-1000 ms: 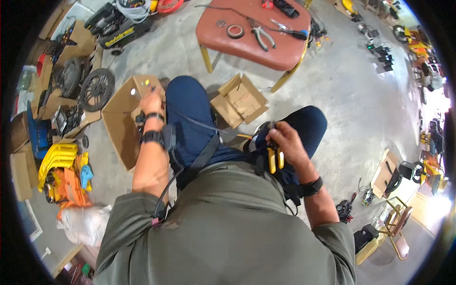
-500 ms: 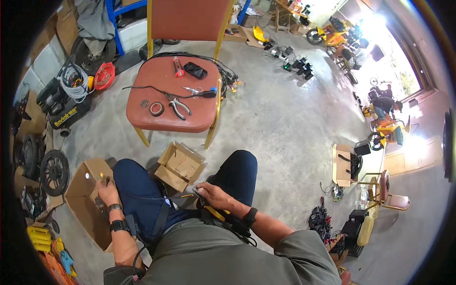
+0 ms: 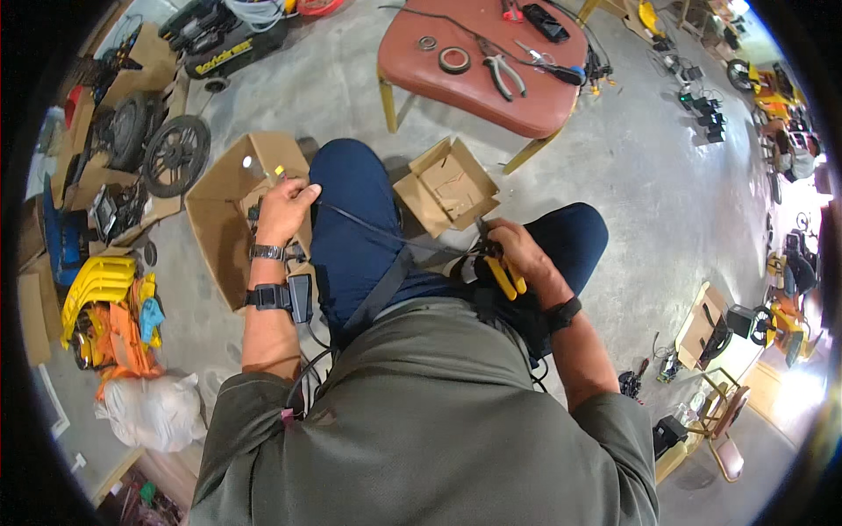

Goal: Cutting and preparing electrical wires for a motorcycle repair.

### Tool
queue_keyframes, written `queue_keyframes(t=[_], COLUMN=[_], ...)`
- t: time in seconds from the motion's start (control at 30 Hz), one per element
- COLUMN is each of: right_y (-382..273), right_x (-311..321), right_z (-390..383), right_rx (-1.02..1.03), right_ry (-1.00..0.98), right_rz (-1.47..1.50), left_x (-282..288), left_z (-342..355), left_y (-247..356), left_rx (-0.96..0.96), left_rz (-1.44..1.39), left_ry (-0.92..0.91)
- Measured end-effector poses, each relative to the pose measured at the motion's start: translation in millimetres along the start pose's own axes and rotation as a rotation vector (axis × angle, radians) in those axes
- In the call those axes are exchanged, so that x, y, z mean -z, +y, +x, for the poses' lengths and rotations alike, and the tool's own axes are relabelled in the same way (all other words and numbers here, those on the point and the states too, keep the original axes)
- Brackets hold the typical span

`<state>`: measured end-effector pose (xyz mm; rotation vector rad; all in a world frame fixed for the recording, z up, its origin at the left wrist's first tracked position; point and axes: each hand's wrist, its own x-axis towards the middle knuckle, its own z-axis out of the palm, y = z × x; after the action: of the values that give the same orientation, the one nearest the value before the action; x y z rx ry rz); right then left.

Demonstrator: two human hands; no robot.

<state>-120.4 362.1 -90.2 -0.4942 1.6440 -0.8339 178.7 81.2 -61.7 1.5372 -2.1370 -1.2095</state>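
My left hand is closed in a pinch on a thin black cable, above the large open cardboard box. A small yellow end sticks up past its fingers. The cable crosses my left thigh toward my right hand. That hand is wrapped round yellow-handled pliers over my lap; their jaws and the cable's far end are hard to make out. A smaller open cardboard box stands on the floor beyond my knees.
Ahead is a red-brown chair bearing grey-handled pliers, tape rolls, a cable and a black case. Wheels and an air compressor lie left. Yellow plastic parts and a white bag lie nearer.
The view has swung, so the chair and boxes sit farther right and higher. My left hand has turned inward toward my thigh, and the cable now shows stretched between my hands.
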Motion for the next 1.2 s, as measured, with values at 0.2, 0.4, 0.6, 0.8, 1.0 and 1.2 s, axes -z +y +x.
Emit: queue_keyframes(t=[0.2,0.4,0.6,0.8,1.0,1.2], right_y=[-1.9,-46.7,-52.3,-51.6,-16.4,23.8], right_x=[1.7,-0.4,10.0,25.0,30.5,36.3], right_z=[24.9,31.8,37.2,13.7,-21.7,-33.6], right_rx=[0.208,0.403,0.416,0.077,0.036,0.212], right_ry=[0.113,0.189,0.295,0.110,0.154,0.093], right_rz=[-0.293,-0.421,-0.603,-0.260,0.023,0.493], left_x=[19.6,17.9,14.7,14.0,-0.6,-46.8], left_z=[-19.8,-21.5,-22.0,-25.3,-32.7,-36.5], left_y=[5.3,-10.4,4.6,16.4,71.3,117.6], left_rx=[-0.101,-0.050,-0.003,-0.258,-0.541,-0.738], left_rz=[-0.012,0.083,0.218,0.524,0.534,0.613], left_ry=[-0.196,-0.173,-0.169,-0.055,-0.197,-0.552])
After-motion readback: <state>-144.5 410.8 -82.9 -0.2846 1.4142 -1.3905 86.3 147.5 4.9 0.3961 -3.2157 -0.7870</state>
